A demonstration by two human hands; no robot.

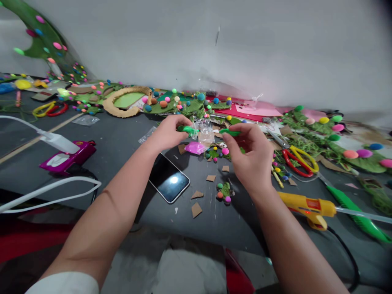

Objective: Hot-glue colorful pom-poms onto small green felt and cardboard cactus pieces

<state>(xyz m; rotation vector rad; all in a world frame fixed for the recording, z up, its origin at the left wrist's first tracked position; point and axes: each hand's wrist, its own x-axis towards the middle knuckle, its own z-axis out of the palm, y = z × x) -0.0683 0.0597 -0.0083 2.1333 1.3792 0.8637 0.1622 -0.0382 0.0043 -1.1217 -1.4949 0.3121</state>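
My left hand (170,132) is closed in a pinch on a bright green lump (188,130) that looks like soft modelling clay, with clear plastic close by it. Opposite, my right hand (252,153) pinches another bright green piece (230,132), thin and stretched toward the left. A gap separates the two pieces. Between the hands lies crumpled clear plastic wrap (206,134). Just below it is a small magenta packet (195,148) in clear film. A black-screened phone (170,179) lies beside my left forearm, and a small pompom-covered leaf shape (225,192) lies nearer the table edge.
At right are red-and-yellow scissors (298,161), a yellow glue gun (306,204) and a green-handled cutter (357,210). A purple power adapter (69,157) with white cables sits left. Cardboard scraps (197,210) dot the front. A cardboard C shape (125,102) and pompom-decorated green pieces line the wall.
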